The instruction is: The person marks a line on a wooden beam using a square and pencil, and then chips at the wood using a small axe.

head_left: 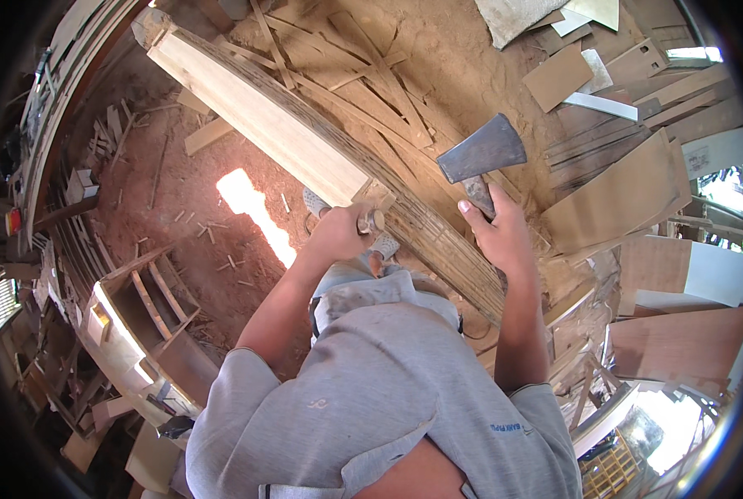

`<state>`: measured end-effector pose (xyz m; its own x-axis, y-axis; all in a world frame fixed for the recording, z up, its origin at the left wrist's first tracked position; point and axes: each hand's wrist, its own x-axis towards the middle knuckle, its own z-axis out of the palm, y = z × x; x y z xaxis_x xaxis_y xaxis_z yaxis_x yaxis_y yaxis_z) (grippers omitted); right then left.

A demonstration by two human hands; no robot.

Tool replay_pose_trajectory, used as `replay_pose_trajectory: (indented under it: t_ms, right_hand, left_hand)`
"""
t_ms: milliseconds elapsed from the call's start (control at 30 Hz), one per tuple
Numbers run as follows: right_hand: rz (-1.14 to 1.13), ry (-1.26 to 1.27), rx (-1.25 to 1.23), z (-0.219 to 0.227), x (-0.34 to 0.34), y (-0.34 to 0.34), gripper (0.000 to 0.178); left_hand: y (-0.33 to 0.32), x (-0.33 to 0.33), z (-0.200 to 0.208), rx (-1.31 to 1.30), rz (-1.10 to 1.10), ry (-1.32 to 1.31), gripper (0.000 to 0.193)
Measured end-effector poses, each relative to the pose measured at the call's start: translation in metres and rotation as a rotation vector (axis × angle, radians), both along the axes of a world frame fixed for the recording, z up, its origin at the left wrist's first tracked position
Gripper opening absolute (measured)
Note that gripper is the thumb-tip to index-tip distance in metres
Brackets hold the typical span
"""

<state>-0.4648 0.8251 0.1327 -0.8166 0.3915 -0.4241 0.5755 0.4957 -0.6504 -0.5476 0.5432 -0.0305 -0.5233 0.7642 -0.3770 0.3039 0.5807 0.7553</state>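
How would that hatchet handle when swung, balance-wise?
Probably top-heavy: the hatchet has a broad metal head above the right hand, which grips just under it. Likely stiff and dense. The choked-up grip probably tames the swing.

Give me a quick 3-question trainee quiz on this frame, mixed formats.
1. True or false: the right hand grips a hatchet just below its metal head.
2. Multiple choice: the left hand holds A) a saw, B) a short round wooden piece at the end of the long pale plank, C) nothing.
3. Fill in: the ground under the plank is covered with thin wood ____ and sawdust.

Key: 1 true; 2 B; 3 strips.
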Motion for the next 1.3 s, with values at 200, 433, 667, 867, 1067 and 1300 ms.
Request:
replay_pose_trajectory:
  t_ms: [200,433,667,867,1067,1300]
  right_hand:
    - [-0.003,-0.011,-0.03,0.0,-0.004,-0.006,0.038]
    - [0.044,-0.018,-0.04,0.001,-0.005,-0.014,0.038]
    - [0.073,0.01,-0.053,0.0,-0.003,-0.016,0.038]
    - [0.096,0.011,-0.062,0.004,-0.005,-0.023,0.038]
    - [0.143,0.041,-0.02,0.01,-0.006,-0.028,0.038]
    - [0.189,0.075,-0.005,0.015,-0.013,-0.031,0.039]
  left_hand:
    - [-0.001,0.01,0.008,-0.326,0.005,0.145,0.104]
    - [-0.014,0.03,0.009,-0.156,0.183,0.055,0.07]
    - [-0.021,-0.011,0.02,0.995,1.064,-0.623,0.026]
    - [0.024,-0.047,-0.001,1.13,1.173,-0.486,0.029]
    - [0.042,-0.05,0.001,1.088,1.213,-0.338,0.029]
    - [0.049,-0.047,-0.003,1.08,1.198,-0.257,0.028]
